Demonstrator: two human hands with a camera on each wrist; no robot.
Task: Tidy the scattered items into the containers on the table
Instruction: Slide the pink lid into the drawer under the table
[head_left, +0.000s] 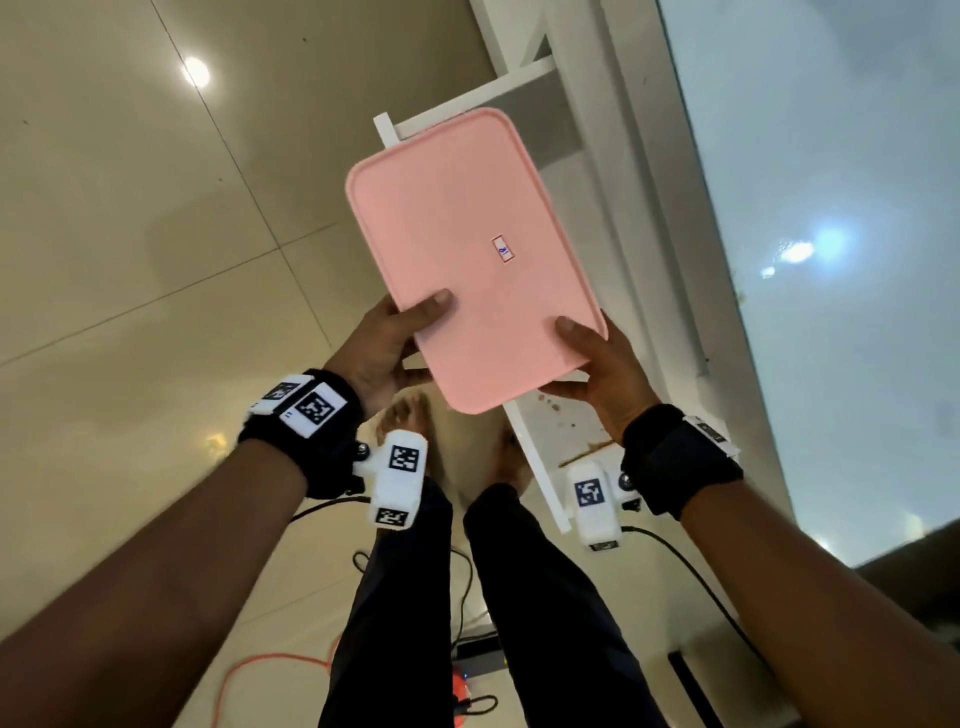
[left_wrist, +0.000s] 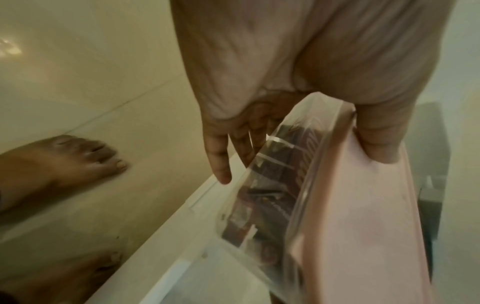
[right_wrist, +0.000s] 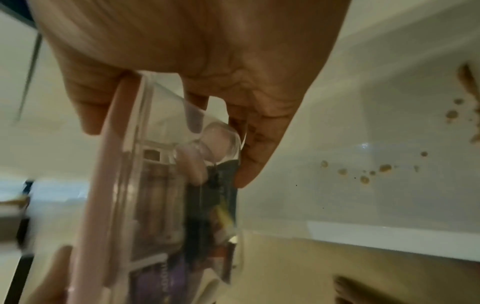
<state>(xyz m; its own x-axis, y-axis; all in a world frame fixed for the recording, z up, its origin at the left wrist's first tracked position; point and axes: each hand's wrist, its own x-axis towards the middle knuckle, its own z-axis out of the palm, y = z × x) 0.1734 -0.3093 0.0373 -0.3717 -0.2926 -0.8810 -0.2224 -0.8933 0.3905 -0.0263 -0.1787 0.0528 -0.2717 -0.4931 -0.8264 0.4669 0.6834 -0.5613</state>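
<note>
Spanning pale floor tiles (head_left: 156, 218), seemingly stained shelf (head_left: 566, 431)

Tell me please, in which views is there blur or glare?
Head view: sharp on the pink lid, ceiling-light glare on the floor tiles. Left wrist view: box contents smeared by motion blur. Right wrist view: the right hand and box blurred too.

open: floor (head_left: 130, 234) left | blocked: shelf frame (head_left: 540, 98) beneath box (head_left: 467, 249)
</note>
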